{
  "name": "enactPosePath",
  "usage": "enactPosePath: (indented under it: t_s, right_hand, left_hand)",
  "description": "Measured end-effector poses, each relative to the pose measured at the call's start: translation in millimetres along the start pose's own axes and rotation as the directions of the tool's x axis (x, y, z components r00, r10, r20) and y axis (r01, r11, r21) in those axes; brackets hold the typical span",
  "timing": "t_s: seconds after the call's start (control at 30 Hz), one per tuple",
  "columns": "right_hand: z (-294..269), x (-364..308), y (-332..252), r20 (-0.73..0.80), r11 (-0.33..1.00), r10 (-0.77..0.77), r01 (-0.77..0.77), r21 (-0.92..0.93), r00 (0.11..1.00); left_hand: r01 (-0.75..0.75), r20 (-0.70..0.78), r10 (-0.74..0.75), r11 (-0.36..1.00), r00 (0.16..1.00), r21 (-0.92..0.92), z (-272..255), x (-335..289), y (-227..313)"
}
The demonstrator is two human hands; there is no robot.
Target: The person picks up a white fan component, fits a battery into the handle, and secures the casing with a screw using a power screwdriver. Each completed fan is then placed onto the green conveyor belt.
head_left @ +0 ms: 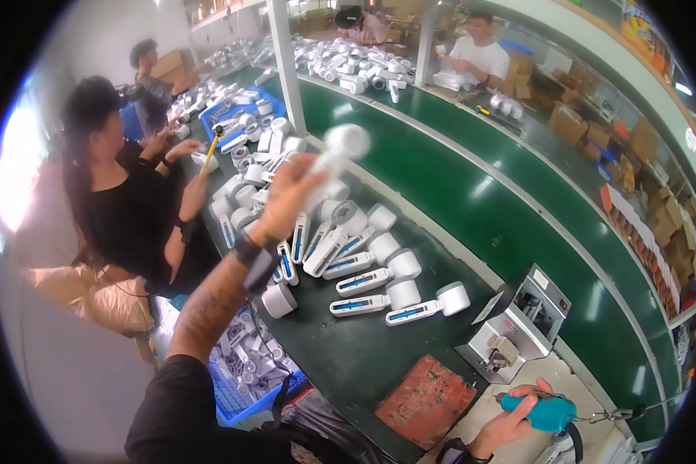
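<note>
My left hand (290, 197) is raised over the bench with its fingers closed round a white handheld device with a round head (346, 145), which is smeared by motion. My right hand (512, 424) grips a teal electric screwdriver (547, 412) at the lower right, lying sideways and hung from a chain and hook. Under my left arm lie several like white devices with cylindrical heads and blue strips along their handles, one of them (429, 305) at the right end of a loose row.
A silver box-shaped machine (522, 325) stands beside a worn red mat (427, 400). Behind runs a green conveyor belt (472, 185). Blue crates (274, 390) hold white parts. A person in black (131, 178) works at left holding a yellow-handled tool (212, 151); others sit farther back.
</note>
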State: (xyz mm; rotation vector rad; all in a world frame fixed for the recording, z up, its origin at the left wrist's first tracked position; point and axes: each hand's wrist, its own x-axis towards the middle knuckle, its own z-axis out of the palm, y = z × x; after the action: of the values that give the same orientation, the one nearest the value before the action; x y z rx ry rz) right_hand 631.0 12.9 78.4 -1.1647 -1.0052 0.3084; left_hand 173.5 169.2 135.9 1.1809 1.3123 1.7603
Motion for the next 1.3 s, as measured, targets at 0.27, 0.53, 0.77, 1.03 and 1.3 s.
enactPosePath:
  t_s: [0.27,0.53,0.77,1.03,1.3]
  right_hand:
    - [7,-1,-2,0.044,0.999,-0.025,0.023,0.043,0.999]
    - [2,1,-5,0.056,0.997,-0.052,0.049,0.057,0.997]
    - [7,-1,-11,0.024,0.988,-0.099,0.101,-0.12,0.995]
    - [15,-2,-1,0.039,0.983,-0.167,0.169,-0.065,0.985]
    - [9,-1,1,0.059,0.991,-0.108,0.112,-0.079,0.992]
  left_hand:
    - [0.129,-0.335,-0.037,0.958,0.942,0.258,-165,122,-71]
    - [-0.528,0.198,0.496,0.833,0.845,0.166,123,-63,12]
    - [-0.55,0.587,0.516,0.823,0.624,-0.139,188,-165,-30]
    - [-0.548,0.588,0.494,0.831,0.64,-0.102,179,-177,-37]
    - [-0.494,0.65,0.432,0.864,0.625,-0.099,183,-174,-37]
